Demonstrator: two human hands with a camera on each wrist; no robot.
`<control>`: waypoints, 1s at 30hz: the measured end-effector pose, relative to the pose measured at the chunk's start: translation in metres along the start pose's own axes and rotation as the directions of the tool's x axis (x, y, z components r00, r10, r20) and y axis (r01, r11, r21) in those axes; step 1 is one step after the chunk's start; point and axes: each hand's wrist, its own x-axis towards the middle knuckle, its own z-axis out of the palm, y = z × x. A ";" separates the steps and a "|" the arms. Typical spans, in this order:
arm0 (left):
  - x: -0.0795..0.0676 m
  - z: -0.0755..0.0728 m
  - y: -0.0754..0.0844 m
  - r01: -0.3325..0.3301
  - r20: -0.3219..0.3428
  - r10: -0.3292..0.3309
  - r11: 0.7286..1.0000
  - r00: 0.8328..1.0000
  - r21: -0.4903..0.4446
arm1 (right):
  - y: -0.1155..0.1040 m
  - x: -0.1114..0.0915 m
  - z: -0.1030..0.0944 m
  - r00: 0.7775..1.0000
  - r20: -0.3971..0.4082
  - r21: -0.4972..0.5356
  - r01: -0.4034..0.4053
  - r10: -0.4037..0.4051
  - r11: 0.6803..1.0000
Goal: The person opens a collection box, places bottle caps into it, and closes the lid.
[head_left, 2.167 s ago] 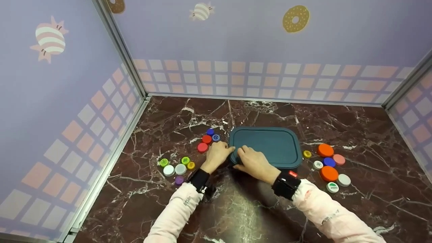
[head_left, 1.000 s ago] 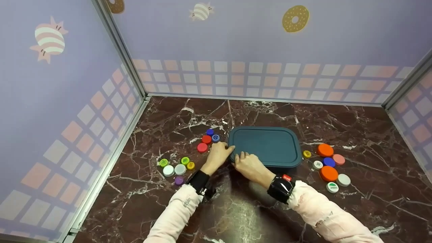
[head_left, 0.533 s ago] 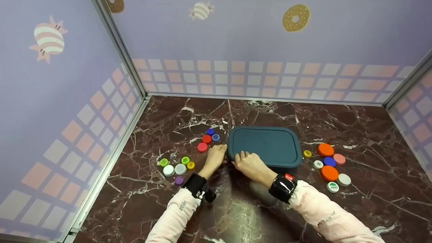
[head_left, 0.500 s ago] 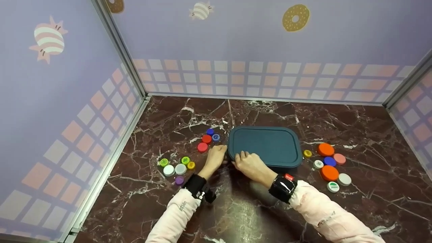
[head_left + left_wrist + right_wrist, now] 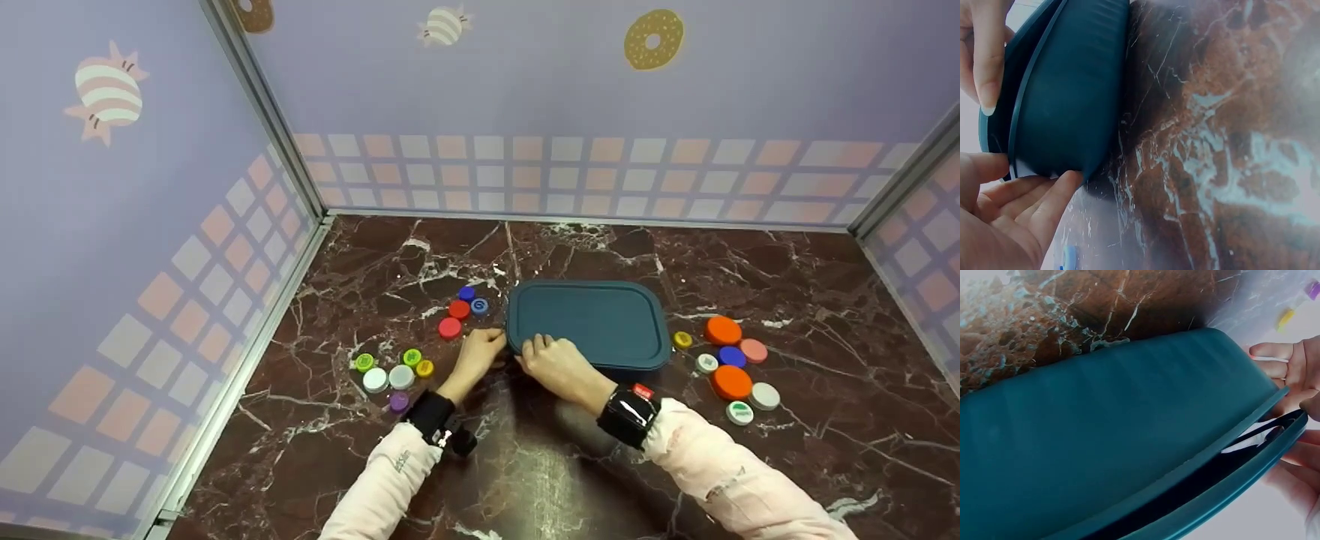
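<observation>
A dark teal rectangular container (image 5: pixel 1072 422) stands on the table, covered by its matching lid (image 5: pixel 589 322). Both wrist views show a dark gap between the lid's edge and the container's rim near the front left corner. There my right hand (image 5: pixel 559 367) pinches the lid's edge, fingers on top, with its thumb at the edge in the left wrist view. Just to the left, my left hand (image 5: pixel 476 356) holds the container's corner, thumb at the rim and fingers against the outer wall (image 5: pixel 1072 95). Most of what lies inside is hidden; something whitish shows in the gap.
Left of the container lie several bottle caps, among them a red cap (image 5: pixel 450 328), a white cap (image 5: pixel 376 380) and a purple cap (image 5: pixel 399 402). More caps lie to its right, including large orange caps (image 5: pixel 724 331). A patterned wall (image 5: pixel 480 172) borders the back.
My right hand has shifted from over the lid to its front left corner. The left hand has drawn slightly back toward me, its thumb off the lid's top. The caps stay put.
</observation>
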 end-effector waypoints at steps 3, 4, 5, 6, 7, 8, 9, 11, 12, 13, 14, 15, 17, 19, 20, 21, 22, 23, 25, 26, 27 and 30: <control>0.001 -0.001 0.001 -0.040 -0.019 0.042 0.996 0.999 0.076 | 0.003 0.004 -0.004 1.000 -0.016 0.014 -0.009 0.010 1.000; 0.002 -0.002 0.001 -0.050 -0.028 0.053 0.993 0.998 0.105 | 0.004 0.006 -0.006 1.000 -0.020 0.021 -0.013 0.013 1.000; 0.002 -0.002 0.001 -0.058 -0.035 0.063 0.989 0.997 0.134 | 0.006 0.008 -0.007 1.000 -0.025 0.028 -0.014 0.015 1.000; 0.002 -0.003 0.001 -0.067 -0.038 0.074 0.986 0.997 0.155 | 0.007 0.009 -0.009 0.999 -0.029 0.036 -0.014 0.015 0.999; 0.002 -0.003 0.001 -0.079 -0.041 0.088 0.980 0.995 0.184 | 0.008 0.010 -0.011 0.999 -0.034 0.050 -0.015 0.017 0.999; 0.002 -0.003 0.001 -0.086 -0.042 0.096 0.976 0.995 0.198 | 0.010 0.011 -0.012 0.999 -0.039 0.062 -0.012 0.015 0.998; 0.001 -0.003 0.001 -0.090 -0.041 0.100 0.974 0.994 0.207 | 0.012 0.012 -0.013 0.999 -0.047 0.074 -0.011 0.015 0.997; 0.001 -0.002 0.001 -0.096 -0.036 0.106 0.971 0.994 0.218 | 0.018 0.013 -0.018 0.997 -0.074 0.104 -0.010 0.018 0.995; 0.000 -0.002 0.001 -0.104 -0.036 0.115 0.969 0.993 0.224 | 0.021 0.014 -0.021 0.995 -0.092 0.124 -0.012 0.024 0.992; 0.000 -0.001 0.000 -0.107 -0.039 0.119 0.968 0.992 0.226 | 0.026 0.014 -0.025 0.993 -0.112 0.148 -0.016 0.032 0.989; 0.000 0.000 0.000 -0.108 -0.043 0.120 0.967 0.992 0.229 | 0.031 0.015 -0.029 0.990 -0.134 0.177 -0.018 0.043 0.984; 0.000 0.000 0.001 -0.112 -0.047 0.126 0.966 0.991 0.233 | 0.037 0.016 -0.035 0.987 -0.153 0.203 -0.023 0.055 0.979; 0.000 0.001 0.001 -0.126 -0.057 0.144 0.962 0.988 0.243 | 0.051 0.018 -0.046 0.978 -0.188 0.267 -0.038 0.091 0.963; 0.000 0.002 0.002 -0.134 -0.070 0.156 0.959 0.985 0.251 | 0.066 0.019 -0.056 0.967 -0.218 0.312 -0.063 0.136 0.948; 0.001 0.002 0.002 -0.141 -0.074 0.165 0.956 0.984 0.257 | 0.073 0.018 -0.061 0.960 -0.231 0.334 -0.077 0.161 0.939; 0.001 0.002 0.003 -0.148 -0.077 0.173 0.954 0.982 0.259 | 0.079 0.018 -0.065 0.952 -0.243 0.344 -0.095 0.186 0.934; 0.002 0.003 0.003 -0.152 -0.079 0.178 0.953 0.981 0.261 | 0.085 0.017 -0.069 0.943 -0.256 0.357 -0.112 0.213 0.927; 0.002 0.003 0.003 -0.154 -0.079 0.180 0.953 0.980 0.263 | 0.090 0.016 -0.072 0.933 -0.270 0.365 -0.129 0.238 0.922; 0.002 0.004 0.003 -0.160 -0.077 0.188 0.949 0.979 0.272 | 0.098 0.014 -0.076 0.916 -0.288 0.377 -0.159 0.278 0.912; 0.001 0.005 0.003 -0.162 -0.075 0.189 0.948 0.979 0.275 | 0.101 0.013 -0.078 0.909 -0.298 0.377 -0.170 0.293 0.910; 0.001 0.006 0.004 -0.159 -0.073 0.186 0.947 0.980 0.279 | 0.103 0.011 -0.079 0.903 -0.304 0.372 -0.179 0.302 0.911; 0.000 0.008 0.004 -0.155 -0.072 0.184 0.943 0.980 0.295 | 0.110 0.008 -0.084 0.894 -0.315 0.360 -0.198 0.318 0.912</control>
